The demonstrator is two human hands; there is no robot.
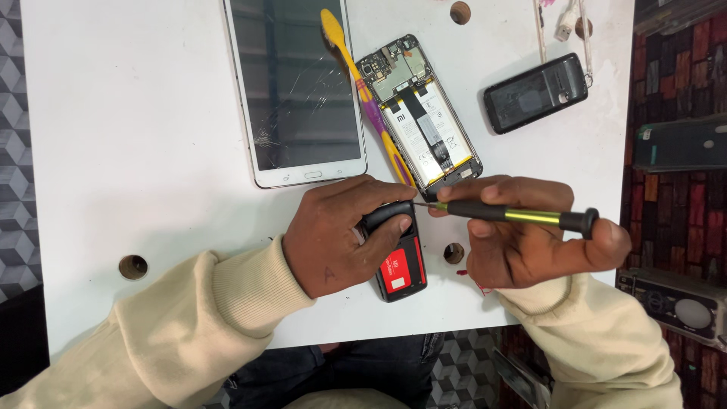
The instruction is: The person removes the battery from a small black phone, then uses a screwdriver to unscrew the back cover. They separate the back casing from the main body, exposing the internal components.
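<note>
The left hand (333,231) clamps the small black phone (397,261), light, rigid and slippery; the right hand (522,235) pinches the thin screwdriver (515,215) mid-handle.

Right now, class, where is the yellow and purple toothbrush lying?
In the head view, the toothbrush lies diagonally on the white table, between the cracked tablet and the opened phone.
</note>
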